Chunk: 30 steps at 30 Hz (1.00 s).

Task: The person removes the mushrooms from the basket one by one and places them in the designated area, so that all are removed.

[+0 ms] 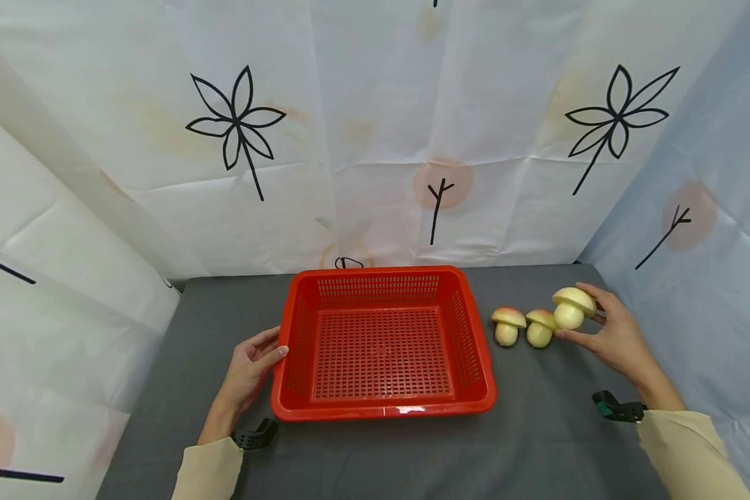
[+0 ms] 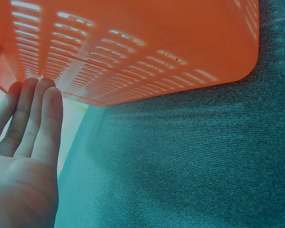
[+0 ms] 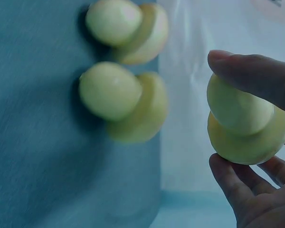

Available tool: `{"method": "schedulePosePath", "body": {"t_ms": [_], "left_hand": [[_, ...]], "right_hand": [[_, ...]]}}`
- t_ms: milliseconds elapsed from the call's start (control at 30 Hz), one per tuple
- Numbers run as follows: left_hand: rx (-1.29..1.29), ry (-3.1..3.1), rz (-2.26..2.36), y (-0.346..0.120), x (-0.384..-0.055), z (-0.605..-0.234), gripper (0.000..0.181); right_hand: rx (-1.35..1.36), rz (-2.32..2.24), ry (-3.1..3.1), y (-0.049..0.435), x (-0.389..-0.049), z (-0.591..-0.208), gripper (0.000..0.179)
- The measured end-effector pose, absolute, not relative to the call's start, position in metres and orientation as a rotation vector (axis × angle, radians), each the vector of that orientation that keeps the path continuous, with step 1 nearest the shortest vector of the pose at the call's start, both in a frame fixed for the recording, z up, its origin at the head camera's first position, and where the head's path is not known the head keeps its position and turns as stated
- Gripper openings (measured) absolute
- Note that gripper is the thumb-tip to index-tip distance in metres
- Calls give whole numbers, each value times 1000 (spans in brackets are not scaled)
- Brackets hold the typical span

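A red plastic basket (image 1: 381, 411) with slotted walls stands on the grey table. At its left side my left hand (image 1: 250, 371) holds the rim, the thumb over the edge and the fingers (image 2: 47, 123) straight along the outer wall. My right hand (image 1: 615, 337) pinches a toy mushroom (image 1: 571, 307) between thumb and fingers. In the right wrist view this mushroom (image 3: 242, 118) is off the table, its pale stem toward the thumb. Two more mushrooms, one with a reddish cap (image 1: 507, 326) and one with a yellowish cap (image 1: 540, 328), lie between the basket and the right hand.
White cloth walls (image 1: 375, 139) printed with black leaf and tree drawings enclose the back and both sides. Grey cloth covers the table (image 1: 425, 458). A black band (image 1: 256, 434) sits at the left wrist, another band (image 1: 619, 407) at the right.
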<state>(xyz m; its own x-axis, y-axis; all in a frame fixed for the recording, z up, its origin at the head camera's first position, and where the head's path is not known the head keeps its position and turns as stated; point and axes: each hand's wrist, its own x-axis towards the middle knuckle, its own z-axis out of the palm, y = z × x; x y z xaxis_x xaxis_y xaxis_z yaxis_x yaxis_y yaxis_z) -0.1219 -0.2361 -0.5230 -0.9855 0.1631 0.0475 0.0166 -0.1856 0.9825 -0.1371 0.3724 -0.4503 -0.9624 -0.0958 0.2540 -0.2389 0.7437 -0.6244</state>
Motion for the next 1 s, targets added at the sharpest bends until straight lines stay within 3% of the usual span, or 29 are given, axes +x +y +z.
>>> {"method": "schedulePosePath", "body": {"t_ms": [467,1000], "left_hand": [[208,1959,2323,-236,-121,-522,54],[188,1970,2320,-236,-122,-522,54]], "right_hand": [[94,978,-2910,412,-142,-486,97],[44,1035,-2992,420,-146,-518,99]]}}
